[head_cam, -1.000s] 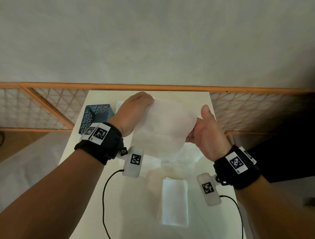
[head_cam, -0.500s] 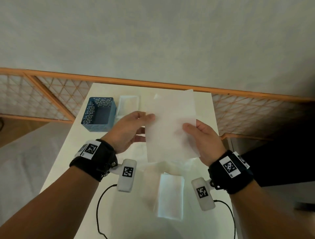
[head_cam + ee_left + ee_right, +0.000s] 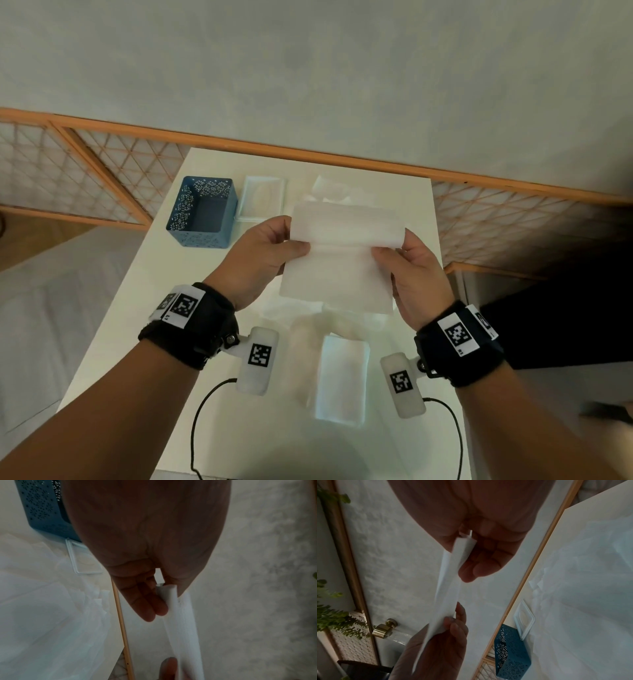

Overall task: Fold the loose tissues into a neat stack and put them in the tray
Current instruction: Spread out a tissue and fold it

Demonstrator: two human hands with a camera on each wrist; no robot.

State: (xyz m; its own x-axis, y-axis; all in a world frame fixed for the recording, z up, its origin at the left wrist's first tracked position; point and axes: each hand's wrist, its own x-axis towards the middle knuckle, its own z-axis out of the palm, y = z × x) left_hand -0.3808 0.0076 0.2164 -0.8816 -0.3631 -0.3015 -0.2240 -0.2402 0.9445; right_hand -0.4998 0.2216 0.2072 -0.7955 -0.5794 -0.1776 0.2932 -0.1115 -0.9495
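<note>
A white tissue [image 3: 339, 260] hangs in the air above the table, its top part bent over toward me. My left hand [image 3: 270, 253] pinches its left edge between thumb and fingers [image 3: 154, 608]; my right hand [image 3: 407, 263] pinches the right edge [image 3: 464, 550]. The tissue [image 3: 181, 626] shows edge-on as a doubled strip in both wrist views. A folded tissue stack [image 3: 342, 377] lies on the table near me. Loose tissues [image 3: 339, 192] lie crumpled at the far side. The white tray [image 3: 262, 197] sits beside a blue basket.
The blue perforated basket [image 3: 202, 212] stands at the table's far left. More crumpled tissue [image 3: 308, 325] lies under my hands. An orange lattice rail [image 3: 308, 150] runs behind the white table [image 3: 137, 308]. Cables trail from my wrist cameras near the front edge.
The tissue went from spread wide to upright, and now its top half is bent over toward me. Both hands dropped lower and shifted their pinch to the side edges.
</note>
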